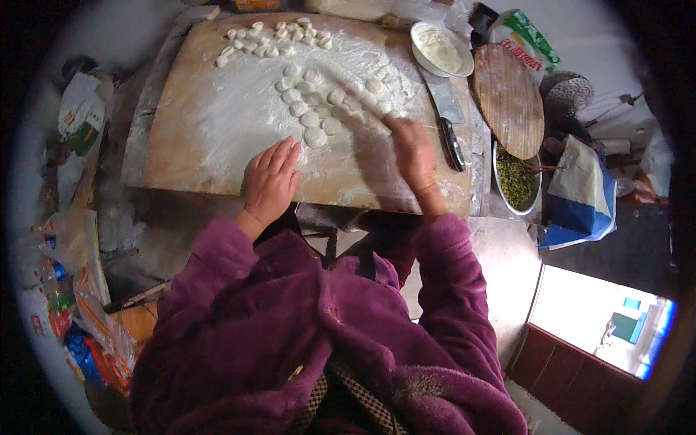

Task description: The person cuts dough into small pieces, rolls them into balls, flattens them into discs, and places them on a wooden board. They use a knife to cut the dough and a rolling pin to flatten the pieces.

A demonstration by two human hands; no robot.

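My left hand lies flat near the front edge of a floured wooden board, its fingers stretched out and holding nothing. Just beyond its fingertips are several flat round dough pieces. My right hand is closed around the near end of a thin, flour-dusted rolling pin, slightly blurred, which slants away to the far left over more dough rounds. At the back of the board, folded dumplings sit in a loose group.
Right of my right hand lies a cleaver. A bowl of flour stands behind it. Farther right are a round wooden lid, a bowl of chopped green filling and a blue-and-white bag. Plastic bags crowd the left side.
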